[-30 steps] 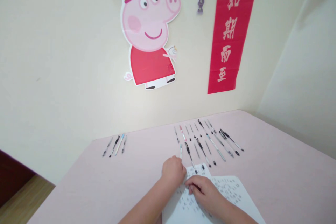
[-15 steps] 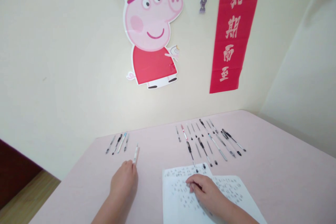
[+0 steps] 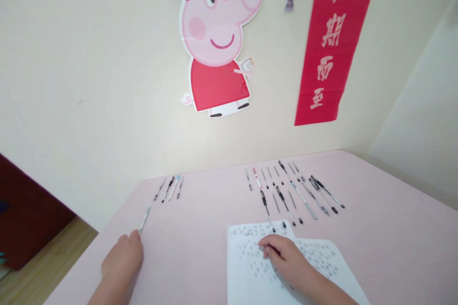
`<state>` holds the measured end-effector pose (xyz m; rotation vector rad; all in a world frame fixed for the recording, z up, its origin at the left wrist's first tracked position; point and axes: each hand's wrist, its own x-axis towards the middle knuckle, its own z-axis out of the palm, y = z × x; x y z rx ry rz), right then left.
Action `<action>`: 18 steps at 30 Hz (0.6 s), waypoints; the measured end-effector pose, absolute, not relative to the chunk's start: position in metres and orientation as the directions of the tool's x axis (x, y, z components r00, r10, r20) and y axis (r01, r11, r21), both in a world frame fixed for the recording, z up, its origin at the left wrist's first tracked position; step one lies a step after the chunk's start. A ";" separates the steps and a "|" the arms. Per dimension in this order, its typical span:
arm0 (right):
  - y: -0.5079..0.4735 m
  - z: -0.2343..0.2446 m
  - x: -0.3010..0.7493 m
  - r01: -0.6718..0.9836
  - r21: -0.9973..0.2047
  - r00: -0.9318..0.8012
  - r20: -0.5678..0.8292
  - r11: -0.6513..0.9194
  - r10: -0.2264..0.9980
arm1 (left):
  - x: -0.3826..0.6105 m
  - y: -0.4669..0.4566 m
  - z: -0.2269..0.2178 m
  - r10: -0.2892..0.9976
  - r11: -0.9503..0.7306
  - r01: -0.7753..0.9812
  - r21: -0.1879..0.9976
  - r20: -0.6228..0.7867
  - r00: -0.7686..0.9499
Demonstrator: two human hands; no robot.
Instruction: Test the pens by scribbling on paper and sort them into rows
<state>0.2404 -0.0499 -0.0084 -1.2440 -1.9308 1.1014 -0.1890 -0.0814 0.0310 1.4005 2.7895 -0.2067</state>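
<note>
My left hand [image 3: 123,255] is closed around the near end of a slim white pen [image 3: 144,220], which points away from me over the left part of the table. Beyond it lies a short row of several pens, among them a black-gripped pen [image 3: 168,189] and a white pen with a blue tip [image 3: 174,187]. My right hand [image 3: 286,258] rests on handwritten sheets of paper [image 3: 246,290], its fingers curled in with nothing visible in them. Just past its fingertips, a black-and-clear pen [image 3: 265,205] reaches the paper's top edge.
Several pens and thin refills lie in two rows at the right, including a pink pen [image 3: 256,177] and a light-blue pen [image 3: 304,200]. The pink tabletop [image 3: 186,252] meets a wall bearing a cartoon pig cutout [image 3: 220,83] and a red banner [image 3: 334,52].
My left hand has moved left across the table with the white pen in its grip. My right hand stays on the paper. The whole view has shifted slightly.
</note>
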 end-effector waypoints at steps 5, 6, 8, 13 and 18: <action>-0.050 -0.007 0.241 0.436 -0.867 -0.410 0.048 0.242 0.911 | -0.191 -0.075 0.034 0.817 0.558 0.817 -0.147 -0.075 -0.571; -0.050 -0.007 0.241 0.435 -0.867 -0.411 0.050 0.244 0.910 | -0.191 -0.075 0.035 0.815 0.559 0.815 -0.151 -0.078 -0.574; -0.050 -0.007 0.241 0.435 -0.867 -0.408 0.051 0.243 0.912 | -0.190 -0.074 0.037 0.807 0.568 0.808 -0.159 -0.083 -0.584; -0.050 -0.006 0.240 0.434 -0.867 -0.403 0.056 0.245 0.913 | -0.190 -0.075 0.038 0.813 0.564 0.813 -0.147 -0.071 -0.577; -0.050 -0.005 0.240 0.433 -0.871 -0.398 0.047 0.233 0.916 | -0.186 -0.076 0.039 0.808 0.578 0.801 -0.158 -0.027 -0.589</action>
